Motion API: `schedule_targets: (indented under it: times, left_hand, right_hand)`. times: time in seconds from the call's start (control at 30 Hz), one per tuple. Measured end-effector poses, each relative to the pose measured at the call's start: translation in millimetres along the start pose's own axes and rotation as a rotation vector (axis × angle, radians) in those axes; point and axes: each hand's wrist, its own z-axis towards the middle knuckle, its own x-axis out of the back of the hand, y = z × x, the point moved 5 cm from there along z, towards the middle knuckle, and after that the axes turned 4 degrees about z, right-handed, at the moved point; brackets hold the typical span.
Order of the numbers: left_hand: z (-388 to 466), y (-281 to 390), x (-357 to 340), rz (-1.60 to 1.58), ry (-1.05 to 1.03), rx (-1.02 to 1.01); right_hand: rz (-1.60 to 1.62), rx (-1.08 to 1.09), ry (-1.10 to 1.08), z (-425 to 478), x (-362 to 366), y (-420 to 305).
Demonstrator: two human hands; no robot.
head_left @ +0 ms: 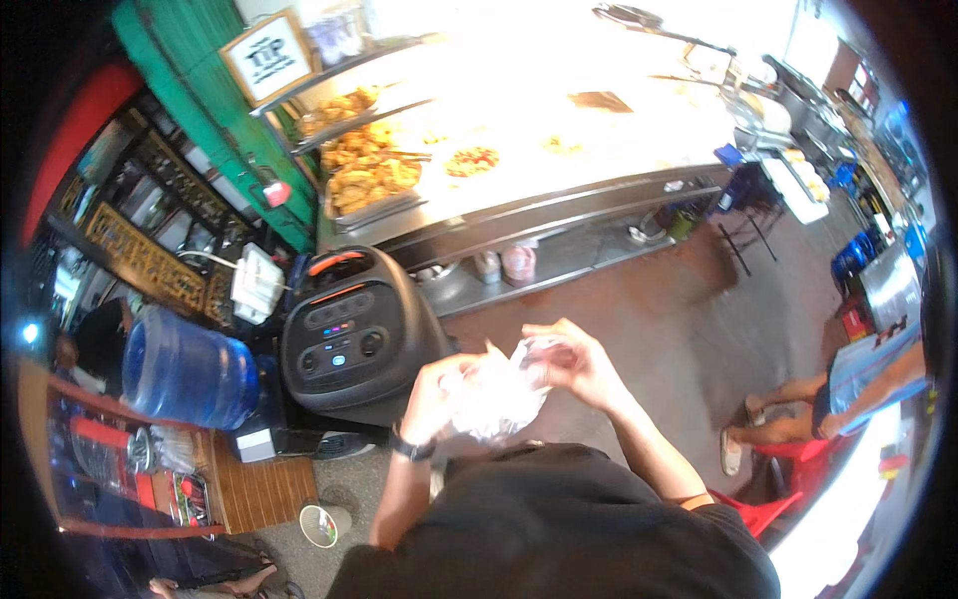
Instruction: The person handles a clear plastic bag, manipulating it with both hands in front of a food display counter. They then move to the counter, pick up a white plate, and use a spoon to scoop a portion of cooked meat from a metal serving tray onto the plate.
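Held in front of my chest is a crumpled white plastic bag (498, 400), so brightly lit that its contents cannot be made out. My left hand (434, 397), with a dark band on the wrist, grips the bag's left side. On the upper right side my right hand (572, 367) pinches the bag's gathered edge between thumb and fingers. A large black portable speaker (359, 337) with lit buttons stands just left of my hands. Beyond them runs a metal serving counter (539, 202), partly washed out by glare, with a tray of fried food (374, 176) at its left end.
A blue water jug (187, 367) lies tilted left of the speaker. A small waste bin (325, 524) stands on the floor beside a wooden cabinet (262, 487). At the right, a person (846, 397) sits on a red plastic chair (763, 513). Containers (516, 263) occupy the counter's lower shelf.
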Motion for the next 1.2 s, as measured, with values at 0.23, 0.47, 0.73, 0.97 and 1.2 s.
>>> schedule_targets:
  times: [0.23, 0.47, 0.73, 0.97, 1.2]
  left_hand:
    - [164.7, 32.1, -103.2, -0.022, -0.164, 0.076]
    - [320.2, 4.1, -186.2, -0.081, -0.142, -0.115]
    - [513.5, 3.2, -303.8, -0.482, -0.183, 0.117]
    - [634.5, 21.9, -406.2, -0.286, -0.385, 0.246]
    - [726.6, -0.9, -491.4, -0.395, 0.058, 0.144]
  right_hand:
    - [0.131, -0.013, 0.367, 11.7, 157.1, -26.0]
    - [0.108, 0.007, 0.492, 66.8, 312.4, 12.7]
    - [-0.054, -0.069, 0.700, 128.4, 495.2, 1.2]
    - [-0.126, -0.040, 0.549, 181.4, 651.0, 11.4]
    - [0.300, 0.151, 0.124, 262.8, 803.8, 33.2]
